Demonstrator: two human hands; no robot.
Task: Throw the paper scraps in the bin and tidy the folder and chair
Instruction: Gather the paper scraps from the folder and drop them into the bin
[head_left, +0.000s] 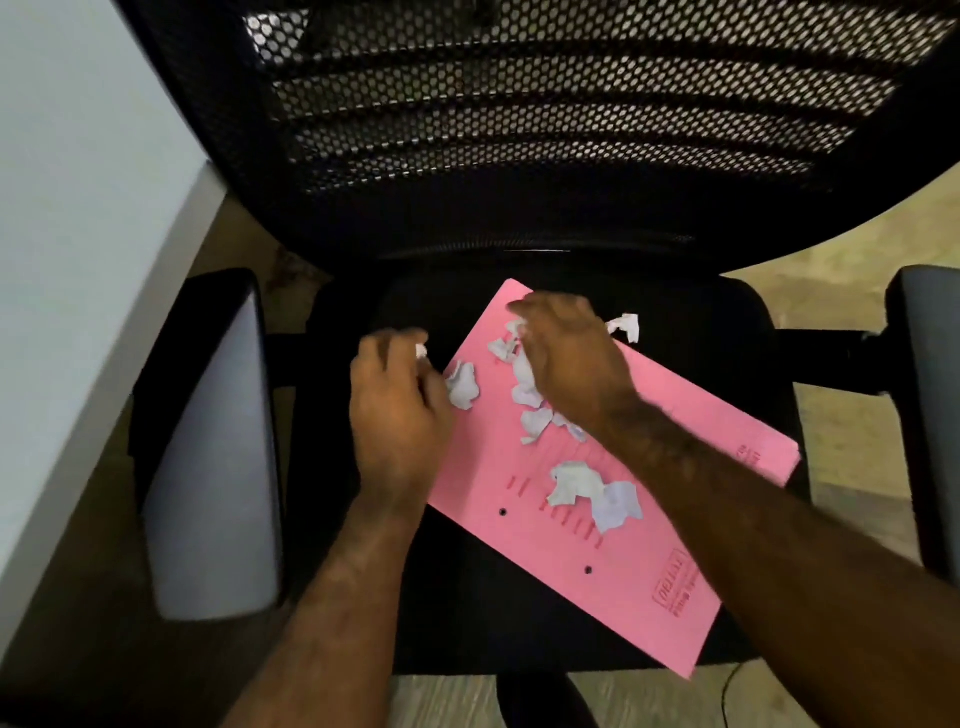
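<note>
A pink folder (623, 561) lies slanted on the black seat of an office chair (467, 613). Several crumpled white paper scraps (592, 493) are scattered across the folder. My left hand (397, 410) hovers at the folder's left edge, fingers curled around a small white scrap that peeks out at the top; another scrap (463, 384) lies just right of it. My right hand (569, 358) is over the folder's upper part, fingers down on a cluster of scraps, which it partly hides. One scrap (626, 327) sits at the folder's far edge.
The chair's black mesh backrest (545, 119) rises behind the seat. Grey armrests stand at the left (208, 457) and right (930, 405). A white desk edge (78, 234) runs along the left. Wooden floor (831, 291) shows around the chair.
</note>
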